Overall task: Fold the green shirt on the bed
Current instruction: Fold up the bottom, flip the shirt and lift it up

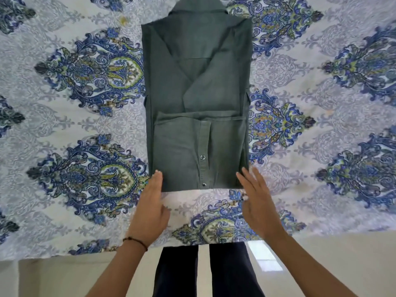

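Patterned bed [64, 125] carries green shirt [197, 99] at centre, sleeves in, bottom third already up. Left hand [151, 202] & right hand [257, 202] flat, fingers straight, holding nothing, at near corners. Next, prob: pinch both corners evenly, fold twd collar, edges aligned.

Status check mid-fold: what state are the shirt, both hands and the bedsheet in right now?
green shirt: lying flat, sides folded in, near end folded up.
left hand: open, fingers straight, at the shirt's near left corner.
right hand: open, fingers straight, at the near right corner, blurred.
bedsheet: spread flat under the shirt.
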